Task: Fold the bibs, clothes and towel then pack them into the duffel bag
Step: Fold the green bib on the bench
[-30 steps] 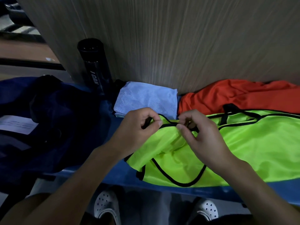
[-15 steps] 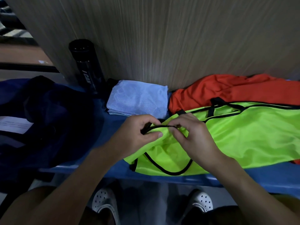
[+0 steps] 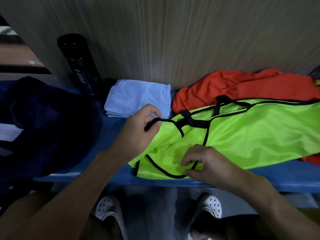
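**Green bib held by its black trim in both grips**

The green bib (image 3: 256, 135) lay spread across the blue desk (image 3: 285, 174). Its far end was draped over an orange garment (image 3: 233, 85) and its near end was bunched towards the person. It looked thin, slick and very light, a fabric likely to slide on itself and lose a crease unless pressed flat. The bound black trim (image 3: 197, 122) seemed the firmest part and the sensible place to take hold.

The left grip (image 3: 138, 135) was closed on that trim, thumb and forefinger pinching a loop of it at the bib's upper left corner, just beside the folded pale blue towel (image 3: 138, 99). The right grip (image 3: 211, 163) sat on the bib's near edge, fingers curled and pinching the trim of the lower curved opening. The cloth ran between the two grips and out to the right of both. The dark duffel bag (image 3: 48, 127) lay at the left end of the desk, well apart from the bib.
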The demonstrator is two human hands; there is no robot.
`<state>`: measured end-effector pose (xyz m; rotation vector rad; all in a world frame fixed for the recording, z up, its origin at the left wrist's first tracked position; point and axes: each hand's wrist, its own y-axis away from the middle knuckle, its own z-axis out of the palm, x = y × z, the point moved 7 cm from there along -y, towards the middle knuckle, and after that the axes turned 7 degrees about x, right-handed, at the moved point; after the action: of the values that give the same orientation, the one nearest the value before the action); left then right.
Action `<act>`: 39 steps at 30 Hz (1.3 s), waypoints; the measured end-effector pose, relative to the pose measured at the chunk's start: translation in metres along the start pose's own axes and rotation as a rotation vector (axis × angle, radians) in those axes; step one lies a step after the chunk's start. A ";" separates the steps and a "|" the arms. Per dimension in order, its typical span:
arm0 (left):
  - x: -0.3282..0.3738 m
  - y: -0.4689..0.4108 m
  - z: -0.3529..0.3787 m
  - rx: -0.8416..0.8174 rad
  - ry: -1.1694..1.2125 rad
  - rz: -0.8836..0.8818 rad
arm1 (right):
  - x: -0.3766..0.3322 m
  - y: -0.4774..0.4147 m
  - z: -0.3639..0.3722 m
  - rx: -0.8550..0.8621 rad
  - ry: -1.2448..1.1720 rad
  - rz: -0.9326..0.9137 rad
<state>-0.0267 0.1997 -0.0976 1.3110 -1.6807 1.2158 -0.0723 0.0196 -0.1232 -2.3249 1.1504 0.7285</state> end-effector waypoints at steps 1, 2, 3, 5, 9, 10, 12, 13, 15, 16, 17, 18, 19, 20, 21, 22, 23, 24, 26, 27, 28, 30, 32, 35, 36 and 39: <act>0.001 0.000 0.001 0.003 -0.003 0.007 | 0.003 0.003 0.003 -0.029 0.004 0.008; 0.002 0.000 0.003 0.006 -0.004 0.014 | 0.005 0.005 0.006 -0.053 0.004 0.013; 0.004 0.000 0.005 0.008 -0.004 0.020 | 0.007 0.006 0.009 -0.070 0.012 0.014; 0.005 0.000 0.009 0.005 -0.006 0.024 | 0.010 0.009 0.015 -0.089 0.049 0.006; 0.006 0.005 0.015 -0.015 0.001 0.017 | 0.005 0.007 0.018 -0.054 0.111 -0.051; 0.006 0.006 0.016 -0.020 0.006 0.016 | 0.003 0.007 0.018 -0.045 0.110 -0.058; 0.005 0.007 0.017 -0.026 0.004 0.010 | 0.003 0.006 0.015 -0.026 0.097 -0.062; 0.005 0.008 0.018 -0.028 0.001 0.003 | 0.002 0.006 0.013 -0.008 0.090 -0.061; 0.005 0.009 0.019 -0.025 0.017 -0.020 | -0.001 0.006 0.005 0.059 0.063 -0.049; 0.006 0.009 0.019 -0.029 0.031 -0.032 | -0.005 0.005 -0.001 0.113 0.045 -0.050; 0.007 0.010 0.021 -0.039 0.043 -0.039 | -0.010 0.004 -0.009 0.183 0.029 -0.057; 0.010 0.011 0.022 -0.056 0.054 -0.036 | -0.014 0.002 -0.017 0.263 0.014 -0.069; 0.013 0.013 0.024 -0.076 0.063 -0.025 | -0.018 0.001 -0.025 0.347 0.001 -0.081; 0.016 0.014 0.027 -0.093 0.076 -0.013 | -0.020 0.000 -0.032 0.423 -0.016 -0.087; 0.019 0.015 0.029 -0.108 0.096 -0.007 | -0.021 -0.001 -0.037 0.483 -0.037 -0.082; 0.023 0.017 0.030 -0.121 0.120 -0.005 | -0.020 -0.003 -0.041 0.520 -0.064 -0.074; 0.026 0.019 0.032 -0.134 0.147 -0.003 | -0.020 -0.005 -0.042 0.536 -0.094 -0.069; 0.029 0.020 0.034 -0.149 0.173 0.001 | -0.020 -0.007 -0.043 0.536 -0.125 -0.068; 0.033 0.024 0.036 -0.184 0.190 0.011 | -0.021 -0.011 -0.041 0.527 -0.174 -0.078; 0.034 0.025 0.036 -0.191 0.178 0.015 | -0.022 -0.013 -0.039 0.529 -0.194 -0.083; 0.035 0.026 0.035 -0.187 0.164 0.014 | -0.023 -0.015 -0.038 0.532 -0.217 -0.079; 0.033 0.026 0.032 -0.164 0.162 -0.001 | -0.022 -0.017 -0.036 0.525 -0.285 -0.038; 0.029 0.025 0.029 -0.152 0.160 -0.019 | -0.019 -0.018 -0.034 0.492 -0.338 0.019; 0.030 0.026 0.027 -0.158 0.173 -0.027 | -0.019 -0.020 -0.035 0.472 -0.295 0.034; 0.030 0.026 0.026 -0.160 0.162 -0.026 | -0.019 -0.020 -0.035 0.478 -0.259 0.024; 0.023 0.018 0.014 -0.085 0.079 -0.013 | -0.020 -0.017 -0.034 0.455 -0.179 -0.001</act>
<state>-0.0494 0.1803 -0.0863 1.2061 -1.6469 1.1605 -0.0598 0.0206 -0.0820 -1.8446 1.1007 0.5869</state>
